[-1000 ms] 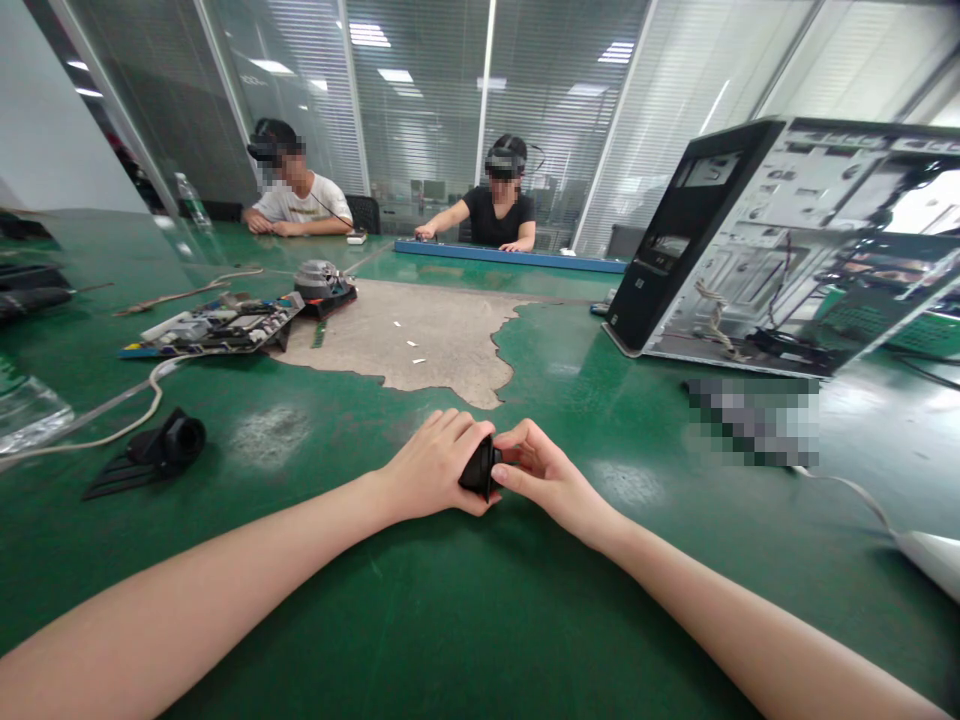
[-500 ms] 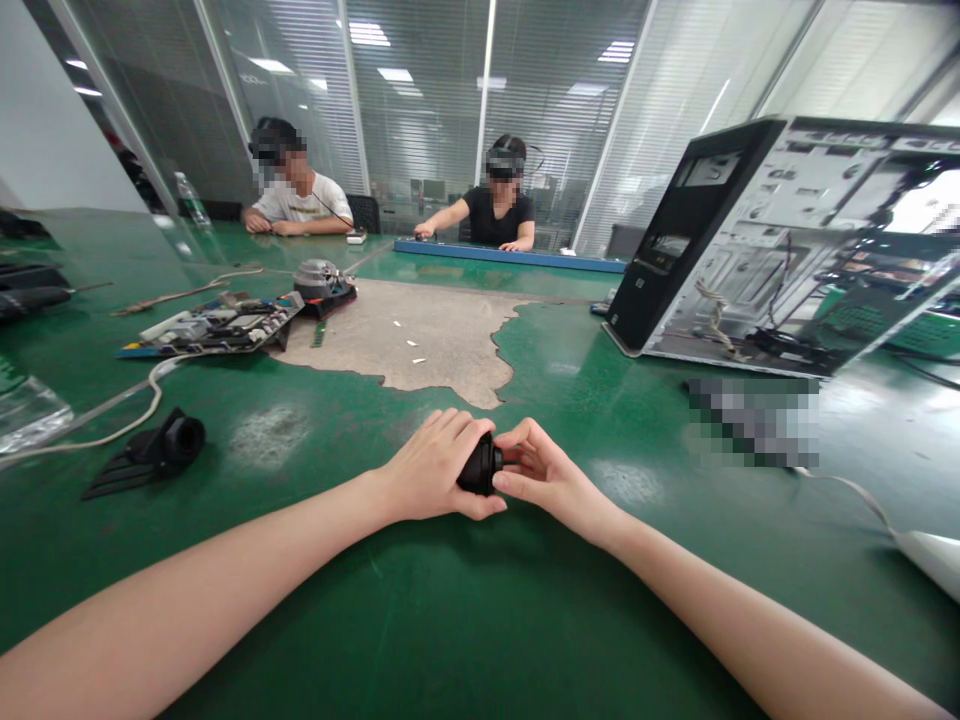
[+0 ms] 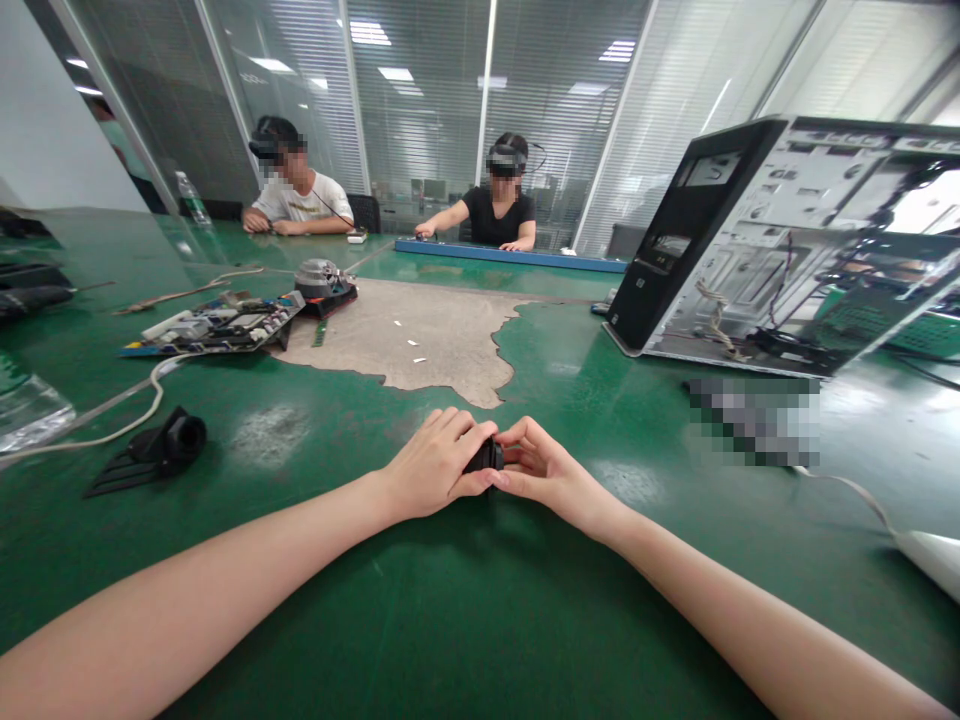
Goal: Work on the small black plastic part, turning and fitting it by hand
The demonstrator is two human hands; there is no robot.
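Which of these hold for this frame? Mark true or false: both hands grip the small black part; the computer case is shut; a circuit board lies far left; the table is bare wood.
1. Both the left hand and right hand grip the small black part: true.
2. The computer case is shut: false, its side is open.
3. A circuit board lies far left: true.
4. The table is bare wood: false, it is green, with a worn patch.

Small black part [image 3: 486,457] mostly hidden btwn left hand [image 3: 435,462] & right hand [image 3: 541,468]; shape unclear. Computer case [image 3: 780,240] cut off at right edge.
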